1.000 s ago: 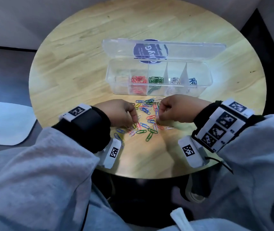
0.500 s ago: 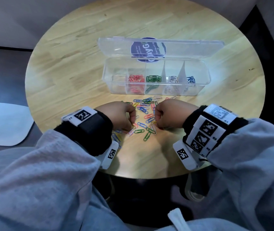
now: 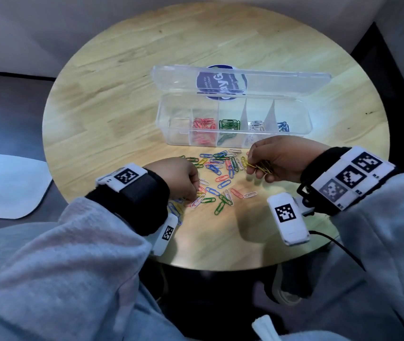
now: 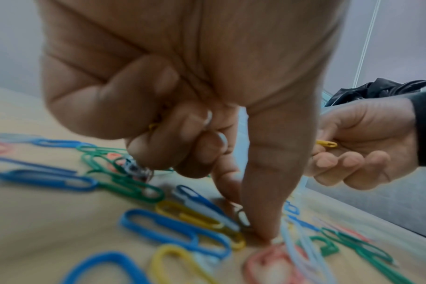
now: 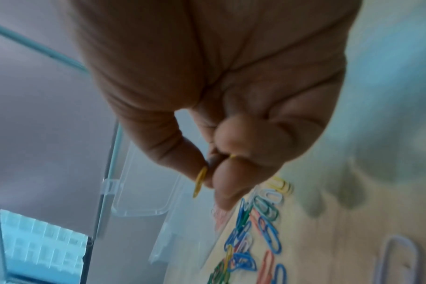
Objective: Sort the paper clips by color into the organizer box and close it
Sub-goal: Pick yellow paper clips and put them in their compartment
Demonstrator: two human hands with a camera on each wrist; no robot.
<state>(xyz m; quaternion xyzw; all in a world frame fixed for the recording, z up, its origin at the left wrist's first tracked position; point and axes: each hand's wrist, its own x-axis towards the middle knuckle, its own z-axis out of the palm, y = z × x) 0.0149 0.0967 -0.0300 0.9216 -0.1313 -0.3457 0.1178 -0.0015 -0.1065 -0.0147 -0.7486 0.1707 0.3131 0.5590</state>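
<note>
Step in hand: gathering yellows. Right hand (image 3: 283, 159) pinches bunch of yellow wire paper clips (image 3: 261, 166); left hand (image 3: 179, 179) fingers curled, pinching into loose mixed-colour clip pile (image 3: 220, 173) on round wooden counter (image 3: 122, 94). Clear plastic organizer box (image 3: 233, 124) behind pile, lid open; next likely yellows into empty left compartment

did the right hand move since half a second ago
Yes. The right hand, holding yellow clips, lifted off the pile toward the organizer box.

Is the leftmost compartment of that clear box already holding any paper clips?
No: in the head view the leftmost compartment of the organizer box shows only bare plastic, while red clips sit in the next one.
</note>
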